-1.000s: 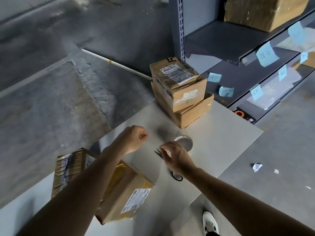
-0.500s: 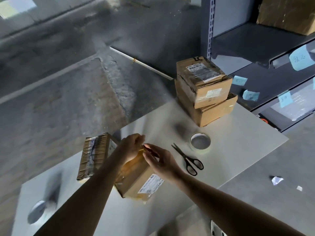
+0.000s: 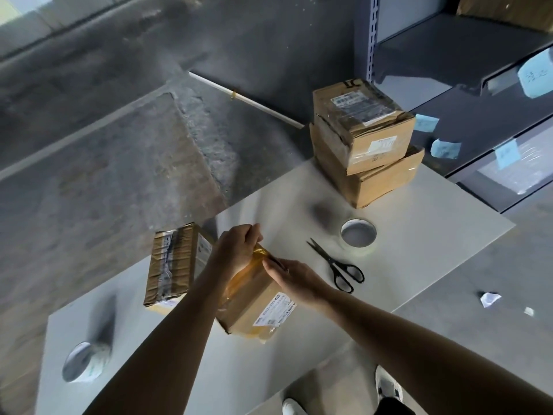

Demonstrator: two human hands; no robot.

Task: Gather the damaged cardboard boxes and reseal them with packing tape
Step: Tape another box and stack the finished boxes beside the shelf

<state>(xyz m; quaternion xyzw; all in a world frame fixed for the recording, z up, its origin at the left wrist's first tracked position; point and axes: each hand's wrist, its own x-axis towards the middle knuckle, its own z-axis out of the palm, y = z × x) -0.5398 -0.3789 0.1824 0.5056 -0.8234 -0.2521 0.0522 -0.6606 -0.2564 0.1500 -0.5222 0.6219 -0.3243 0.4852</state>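
Observation:
A cardboard box [image 3: 260, 307] with a white label lies on the white table [image 3: 434, 235] under both my hands. My left hand [image 3: 236, 250] is curled at the box's far end and pinches a strip of clear yellowish tape [image 3: 258, 253]. My right hand [image 3: 294, 280] lies over the box top, its fingertips meeting the same strip just beside the left hand. Black scissors [image 3: 339, 266] lie to the right of the hands, and a tape roll [image 3: 358, 235] lies flat beyond them. A second tape roll [image 3: 83, 362] sits at the table's near left.
A crumpled, taped box [image 3: 172, 263] lies left of my left arm. Two stacked boxes [image 3: 363, 145] stand at the table's far corner beside grey shelving [image 3: 466, 49] with blue notes. Paper scraps [image 3: 489, 298] lie on the floor at the right. My shoes show below the table edge.
My right hand left the scissors and tape roll and came left to the box. Both hands brought the tape strip down onto the box's far end, closing together.

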